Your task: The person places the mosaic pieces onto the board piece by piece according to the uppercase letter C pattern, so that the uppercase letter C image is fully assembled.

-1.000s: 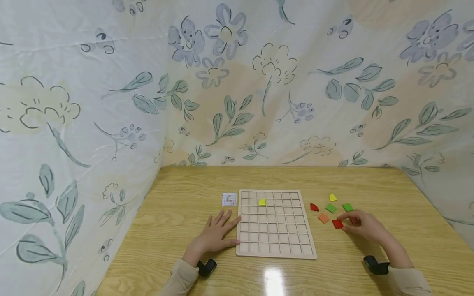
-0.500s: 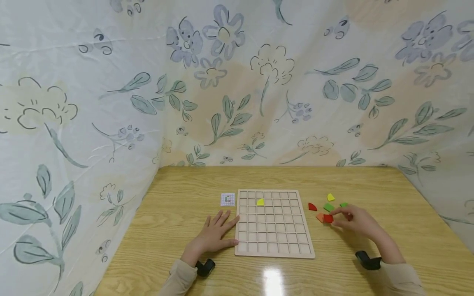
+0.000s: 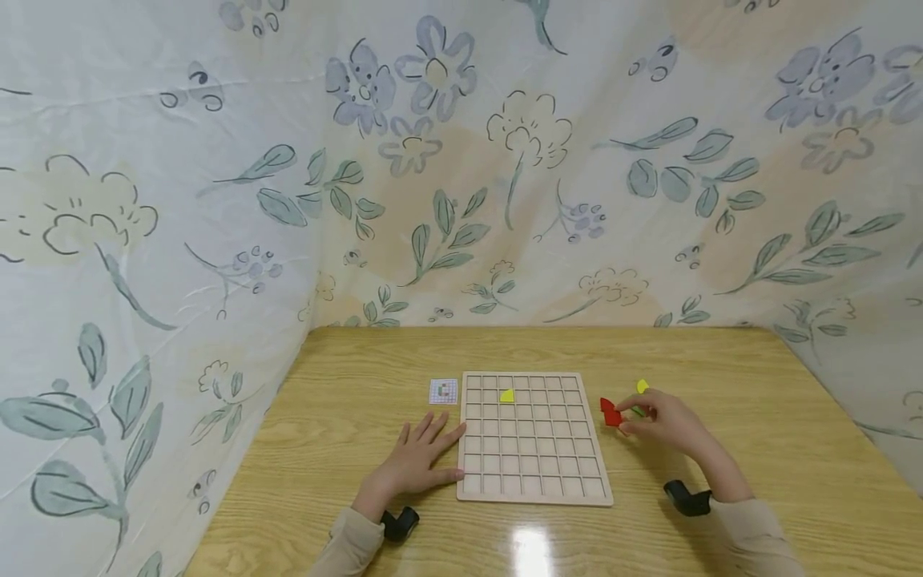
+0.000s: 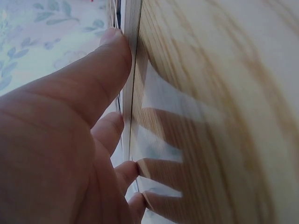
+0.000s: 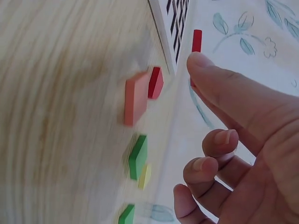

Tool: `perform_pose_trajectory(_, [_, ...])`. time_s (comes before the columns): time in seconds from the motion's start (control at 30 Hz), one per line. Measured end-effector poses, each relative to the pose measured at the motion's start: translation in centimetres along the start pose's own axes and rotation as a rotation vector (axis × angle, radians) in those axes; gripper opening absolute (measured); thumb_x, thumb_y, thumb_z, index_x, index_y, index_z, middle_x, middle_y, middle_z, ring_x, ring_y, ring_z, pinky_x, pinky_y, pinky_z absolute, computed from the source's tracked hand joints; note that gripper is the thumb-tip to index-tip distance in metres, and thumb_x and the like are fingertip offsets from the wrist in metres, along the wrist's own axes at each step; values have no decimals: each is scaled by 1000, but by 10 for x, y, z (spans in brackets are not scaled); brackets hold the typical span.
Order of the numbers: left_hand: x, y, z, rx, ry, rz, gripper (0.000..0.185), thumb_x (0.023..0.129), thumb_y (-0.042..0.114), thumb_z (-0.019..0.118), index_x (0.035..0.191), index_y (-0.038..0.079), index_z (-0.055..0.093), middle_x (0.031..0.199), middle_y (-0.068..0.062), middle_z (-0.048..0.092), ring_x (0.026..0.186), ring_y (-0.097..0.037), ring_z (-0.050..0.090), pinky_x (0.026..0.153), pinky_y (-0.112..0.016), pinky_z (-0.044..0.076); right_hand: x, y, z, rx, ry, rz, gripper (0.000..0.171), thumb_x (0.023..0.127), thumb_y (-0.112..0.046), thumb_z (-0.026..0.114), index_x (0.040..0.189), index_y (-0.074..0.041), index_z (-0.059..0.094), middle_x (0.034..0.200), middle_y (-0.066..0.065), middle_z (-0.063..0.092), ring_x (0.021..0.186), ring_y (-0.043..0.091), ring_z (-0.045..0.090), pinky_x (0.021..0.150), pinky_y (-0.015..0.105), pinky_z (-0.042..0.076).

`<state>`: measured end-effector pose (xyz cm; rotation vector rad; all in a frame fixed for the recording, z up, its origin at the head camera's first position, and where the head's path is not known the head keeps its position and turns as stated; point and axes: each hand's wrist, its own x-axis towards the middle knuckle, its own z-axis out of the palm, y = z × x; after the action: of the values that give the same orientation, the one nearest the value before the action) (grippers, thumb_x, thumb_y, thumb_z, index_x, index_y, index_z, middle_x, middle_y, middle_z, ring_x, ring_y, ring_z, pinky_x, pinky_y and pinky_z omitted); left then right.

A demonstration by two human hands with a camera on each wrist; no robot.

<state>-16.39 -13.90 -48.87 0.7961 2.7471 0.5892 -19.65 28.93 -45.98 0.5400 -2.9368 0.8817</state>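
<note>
My right hand (image 3: 669, 420) pinches a red square tile (image 3: 613, 417) between thumb and fingertips. In the right wrist view this red tile (image 5: 197, 41) is raised above the table, its far part showing past the thumb. A pale wooden grid board (image 3: 534, 449) lies in the middle, with a yellow quarter-round tile (image 3: 508, 396) in one upper cell. My left hand (image 3: 417, 462) rests spread on the table, fingertips and thumb at the board's left edge. In the left wrist view the thumb (image 4: 105, 60) lies against the board's side.
Beneath the right hand are loose tiles: a red quarter-round one (image 5: 156, 83), an orange square (image 5: 136, 99), a green square (image 5: 138, 157), a yellow piece (image 5: 145, 176) and another green one (image 5: 126, 214). A small pattern card (image 3: 443, 391) lies left of the board. Floral cloth (image 3: 461, 240) encloses the table.
My right hand has picked up the red square and carried it left over the loose tiles, toward the board's right edge. The left hand stays put.
</note>
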Motion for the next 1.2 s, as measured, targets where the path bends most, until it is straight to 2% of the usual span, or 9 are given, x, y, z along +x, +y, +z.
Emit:
perform_pose_trajectory(0.33, [0, 0, 0, -2, 3, 5, 71, 89, 53, 52, 148, 22, 27, 154, -14, 15, 141, -39, 7, 107, -66, 7, 16, -16, 8, -13, 12, -10, 24, 78, -25, 75, 98, -12, 70, 67, 2, 40, 62, 10, 32, 52, 24, 23])
perform_pose_trajectory(0.57, [0, 0, 1, 0, 3, 2, 71, 89, 53, 51, 148, 22, 27, 154, -14, 15, 141, -39, 7, 107, -65, 7, 29, -21, 19, 10, -8, 12, 23, 77, -21, 75, 99, -14, 71, 71, 7, 47, 65, 14, 37, 53, 24, 28])
perform_pose_trajectory(0.73, [0, 0, 0, 1, 5, 3, 71, 89, 53, 52, 148, 22, 27, 154, -15, 15, 141, -39, 7, 107, -66, 7, 38, -27, 28, 55, -26, 16, 22, 78, -19, 74, 100, -13, 70, 70, 10, 43, 61, 14, 34, 51, 23, 26])
perform_pose_trajectory(1.03, [1, -1, 0, -8, -11, -5, 71, 89, 55, 50, 148, 24, 25, 155, -12, 13, 142, -37, 5, 108, -64, 6, 51, -34, 38, 73, -8, 13, 20, 79, -18, 74, 99, -14, 71, 68, 3, 37, 61, 15, 32, 51, 25, 24])
perform_pose_trajectory(1.2, [1, -2, 1, -10, -20, -11, 72, 89, 56, 49, 148, 25, 24, 155, -11, 12, 142, -36, 4, 108, -64, 5, 58, -35, 44, 88, -28, 28, 21, 79, -18, 74, 99, -12, 71, 71, 4, 41, 65, 16, 35, 54, 26, 26])
